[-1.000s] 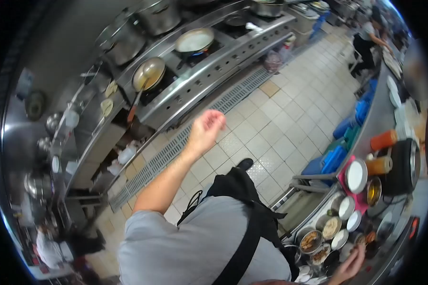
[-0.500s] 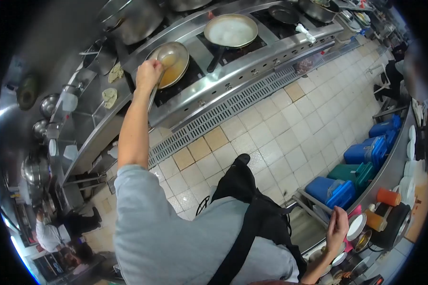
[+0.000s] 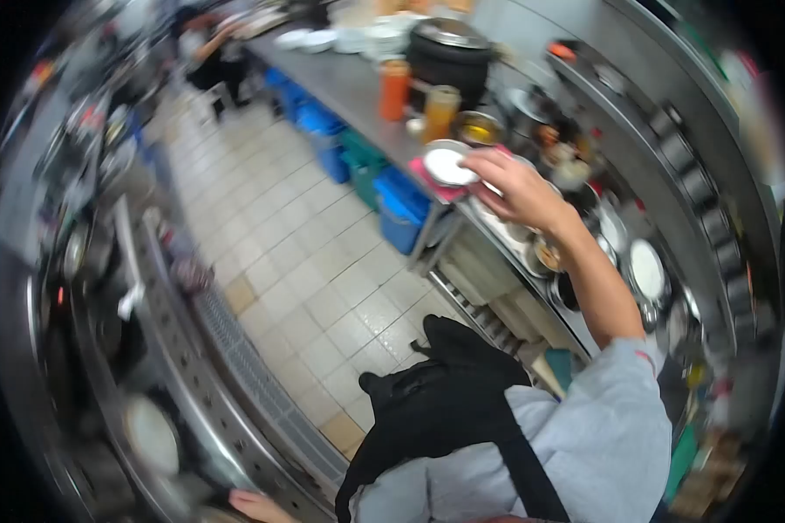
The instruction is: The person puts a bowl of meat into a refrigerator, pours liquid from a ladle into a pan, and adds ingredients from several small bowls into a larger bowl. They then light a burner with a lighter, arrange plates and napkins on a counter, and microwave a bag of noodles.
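My right hand (image 3: 522,190) reaches to the near side of a small bowl of white contents (image 3: 449,164). Its fingers are bent and its thumb stands apart from them, with nothing visible between; the fingertips overlap the bowl's rim. The bowl sits on a pink cloth (image 3: 429,181) at the counter's corner. At the bottom, my left hand (image 3: 255,504) is partly in view beside the stove's front; its fingers are blurred, and anything in them is hidden. Left of it, a pan with whitish contents (image 3: 153,434) rests on the stove.
An orange-red bottle (image 3: 393,90), a yellow bottle (image 3: 441,113) and a black pot (image 3: 449,65) stand on the counter. Below are blue bins (image 3: 399,213) and a green bin (image 3: 360,161). Several containers fill the right side. A person (image 3: 214,57) is at the far upper left.
The view has swung toward the counter. My right hand has moved up to the white bowl. My left hand, earlier holding a ladle over the pan of yellow liquid, is now low at the view's bottom.
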A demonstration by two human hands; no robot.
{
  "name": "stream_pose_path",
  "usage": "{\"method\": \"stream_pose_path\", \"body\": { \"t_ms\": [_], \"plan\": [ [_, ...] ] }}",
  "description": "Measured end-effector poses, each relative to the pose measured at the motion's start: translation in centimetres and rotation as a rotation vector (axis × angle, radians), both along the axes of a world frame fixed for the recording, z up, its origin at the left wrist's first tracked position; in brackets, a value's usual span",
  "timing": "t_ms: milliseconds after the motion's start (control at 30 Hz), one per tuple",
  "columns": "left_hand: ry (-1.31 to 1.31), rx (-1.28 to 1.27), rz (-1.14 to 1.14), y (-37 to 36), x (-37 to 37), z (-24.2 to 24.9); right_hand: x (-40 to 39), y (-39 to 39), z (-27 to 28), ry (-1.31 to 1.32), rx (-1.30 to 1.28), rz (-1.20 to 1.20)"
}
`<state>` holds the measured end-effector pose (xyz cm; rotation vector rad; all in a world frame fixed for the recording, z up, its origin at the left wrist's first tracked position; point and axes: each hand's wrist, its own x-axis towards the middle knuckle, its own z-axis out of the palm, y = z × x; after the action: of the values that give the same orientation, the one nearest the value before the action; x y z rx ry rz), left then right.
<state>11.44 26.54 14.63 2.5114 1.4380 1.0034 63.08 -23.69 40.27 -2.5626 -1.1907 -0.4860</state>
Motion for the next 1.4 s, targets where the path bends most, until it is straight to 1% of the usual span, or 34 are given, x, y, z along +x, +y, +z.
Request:
{"method": "stream_pose_path", "body": {
  "t_ms": [33,67,100,167,200,233,267,300,333,367,400,433,500,533,567,600,667,700,733,767,833,867,900,967,1000,1033,1100,1167,1233,1267,1333,1367,1400],
  "plan": [
    [0.095,-0.048,0.018,-1.6,1.4,-1.4,1.0,-1.9,0.5,-0.054,0.009,-0.039],
    [0.294,0.094,-0.032,-2.4,0.9,-3.2,1.0,-3.0,1.2,-0.089,0.018,-0.091],
    [0.486,0.244,-0.075,-3.1,1.9,-4.9,1.8,-4.4,1.9,-0.126,0.028,-0.141],
    [-0.016,-0.301,-0.199,-5.4,5.1,-5.5,4.7,-8.2,2.6,-0.182,0.082,-0.237],
    [-0.019,-0.289,-0.200,-7.1,6.8,-4.0,5.9,-9.9,3.2,-0.202,0.125,-0.272],
    [0.126,-0.506,-0.078,-9.0,8.9,-2.5,7.4,-11.6,3.7,-0.223,0.168,-0.303],
    [0.268,-0.724,0.050,-10.7,10.7,-1.5,9.6,-13.8,3.9,-0.308,0.152,-0.316],
    [0.263,-0.718,0.059,-9.2,10.7,-6.0,12.1,-16.1,4.1,-0.387,0.135,-0.327],
    [0.301,-0.763,-0.015,-8.5,9.3,-10.0,14.3,-17.9,4.4,-0.426,0.161,-0.334],
    [0.336,-0.808,-0.080,-7.1,6.8,-15.6,16.9,-19.7,4.6,-0.433,0.160,-0.369],
    [0.120,-0.718,-0.208,-11.8,7.9,-12.7,19.6,-22.0,4.2,-0.462,0.153,-0.406],
    [0.108,-0.710,-0.149,-14.1,9.2,-10.9,22.6,-24.0,3.7,-0.490,0.151,-0.425],
    [0.086,-1.096,-0.144,-18.2,11.0,-8.5,28.3,-27.9,3.1,-0.466,0.123,-0.409],
    [0.076,-1.177,-0.040,-22.1,12.9,-6.6,32.7,-28.5,3.6,-0.427,0.093,-0.434],
    [0.108,-1.258,0.006,-23.0,14.0,-5.1,33.5,-30.7,3.1,-0.385,0.043,-0.526],
    [0.125,-1.239,-0.011,-23.8,14.1,-4.8,35.0,-31.9,2.5,-0.377,0.051,-0.524],
    [0.076,-1.249,0.002,-24.2,12.0,-8.4,37.0,-32.7,1.6,-0.368,0.064,-0.501],
    [0.051,-1.265,-0.009,-24.5,10.7,-9.7,37.3,-32.7,1.5,-0.346,0.033,-0.537],
    [0.116,-1.254,0.024,-24.7,10.4,-9.7,37.2,-32.5,1.5,-0.322,-0.002,-0.573],
    [0.109,-1.259,0.049,-25.0,9.6,-9.9,37.1,-32.3,1.5,-0.315,-0.005,-0.549],
    [0.127,-1.229,0.069,-24.5,8.4,-11.8,36.2,-31.8,2.4,-0.257,0.032,-0.427],
    [0.113,-1.205,0.057,-24.3,7.9,-12.9,35.2,-30.9,3.1,-0.257,0.073,-0.410],
    [0.101,-1.209,0.067,-24.8,8.9,-11.6,34.8,-30.5,3.5,-0.261,0.074,-0.396],
    [0.195,-1.112,0.039,-25.1,11.4,-9.0,34.6,-30.0,4.1,-0.276,0.014,-0.427],
    [0.143,-1.137,0.062,-24.4,10.7,-11.2,35.3,-30.2,3.9,-0.294,0.015,-0.421],
    [0.138,-1.137,0.065,-24.2,10.8,-11.6,35.6,-29.9,3.6,-0.297,0.017,-0.417],
    [0.121,-1.045,0.015,-24.4,13.2,-9.2,35.6,-29.7,3.2,-0.271,-0.064,-0.527],
    [0.160,-1.058,0.044,-24.3,14.5,-8.0,35.8,-30.1,3.4,-0.262,-0.047,-0.484],
    [0.137,-0.912,-0.071,-24.3,15.6,-6.9,36.0,-30.8,3.6,-0.246,-0.029,-0.440],
    [0.113,-0.912,-0.096,-24.1,16.0,-6.9,36.0,-31.3,3.9,-0.237,-0.025,-0.418],
    [0.141,-0.906,-0.070,-24.5,18.0,-4.8,35.2,-31.6,4.7,-0.257,0.011,-0.369],
    [0.172,-0.899,-0.051,-24.7,19.4,-3.1,34.2,-31.4,5.0,-0.256,0.013,-0.368],
    [0.157,-0.959,-0.015,-25.4,21.2,-0.8,33.1,-31.2,5.3,-0.269,0.022,-0.360]
  ]
}}
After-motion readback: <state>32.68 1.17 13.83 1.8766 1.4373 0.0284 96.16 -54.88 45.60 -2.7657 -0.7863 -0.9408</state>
